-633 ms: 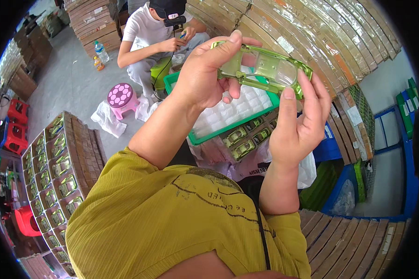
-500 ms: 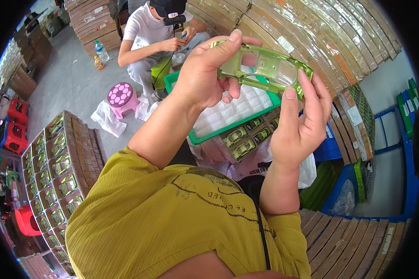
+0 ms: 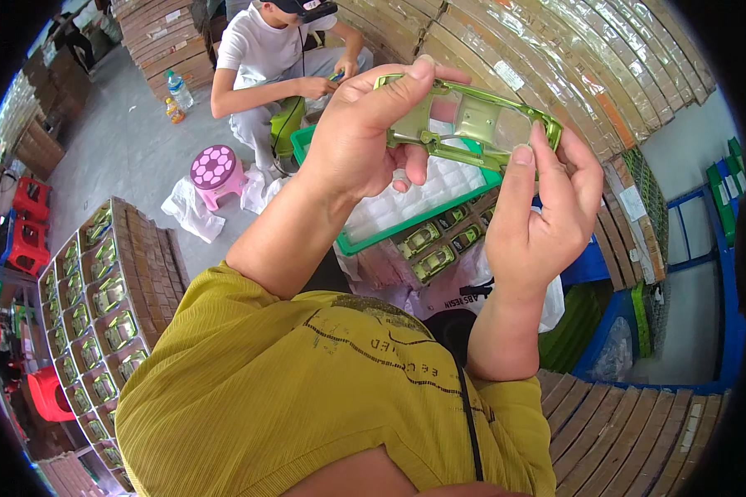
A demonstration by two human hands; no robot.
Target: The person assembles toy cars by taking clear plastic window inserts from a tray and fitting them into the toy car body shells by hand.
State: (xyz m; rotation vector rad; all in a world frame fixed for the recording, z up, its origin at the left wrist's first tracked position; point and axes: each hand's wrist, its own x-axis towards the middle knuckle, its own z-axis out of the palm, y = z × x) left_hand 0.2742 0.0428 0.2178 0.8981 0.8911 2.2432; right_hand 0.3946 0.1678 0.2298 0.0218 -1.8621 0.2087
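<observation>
A translucent-and-green toy car body shell [image 3: 477, 118] is held up in front of me between both hands. My left hand [image 3: 358, 137] is closed around its left end, thumb on top and fingers curled underneath. With the thumb and fingers of my right hand [image 3: 547, 211] I pinch the right end of the shell. Below the hands lies a green-rimmed tray [image 3: 389, 243] filled with white padded wrapping. Nearer to me, a compartmented cardboard box [image 3: 453, 238] contains several green and dark toy cars [image 3: 433, 263].
At the left leans a divided tray [image 3: 112, 294] of green car shells on stacked cardboard. A pink stool [image 3: 217, 176], white plastic bags and two bottles [image 3: 179, 89] are on the floor. Ahead sits a co-worker [image 3: 261, 54] handling something small. Cardboard stacks [image 3: 638, 431] rise ahead and at right.
My right hand has shifted slightly right and down, its fingers still at the shell's end. The shell stays nearly in place. The co-worker's head and hands have moved a little.
</observation>
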